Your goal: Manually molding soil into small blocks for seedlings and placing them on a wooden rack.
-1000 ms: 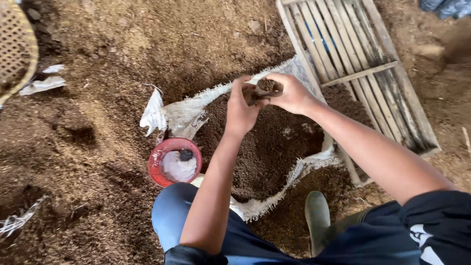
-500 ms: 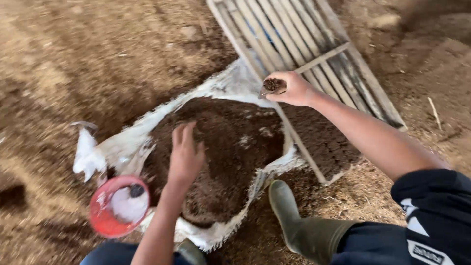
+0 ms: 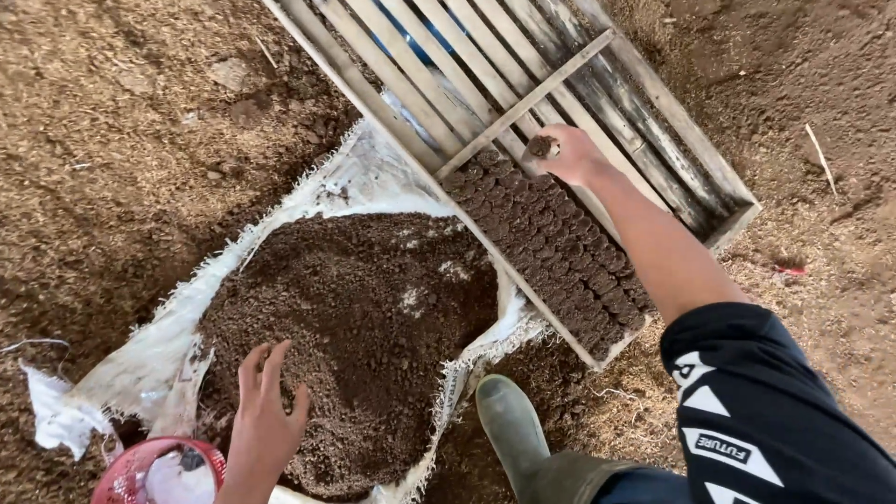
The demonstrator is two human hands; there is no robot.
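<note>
The soil ball (image 3: pixel 539 146), a small dark lump pressed into shape, sits just above the middle of the frame, at the top end of the rows already laid in the wooden tray (image 3: pixel 681 177). The right hand (image 3: pixel 571 154) has it pinched between thumb and fingertips, the fingers curled close around it, and holds it right at the edge of the packed rows of soil balls (image 3: pixel 551 243).

Judging by how things lie, the filling is partly done: the lower part of the tray, from its near corner up to the wooden crossbar (image 3: pixel 523 103), is packed tight with dark balls in neat lines, while the slatted part beyond the crossbar, toward the top of the frame, is bare. So a good share of the tray looks left to fill.

The left hand (image 3: pixel 266 411), at the lower left, lies flat on the heap of loose soil (image 3: pixel 364 317) with its fingers spread and slightly bent, pressing into the surface; it grips nothing that can be seen, though some soil may be gathering under the palm. The heap rests on a white sack (image 3: pixel 345 182) spread open on the ground. A red bowl (image 3: pixel 140 471) shows at the bottom left corner, just beside the left wrist. A green rubber boot (image 3: pixel 513 420) stands at bottom centre, on the ground (image 3: pixel 112 140) of brown sawdust-like litter around everything.
</note>
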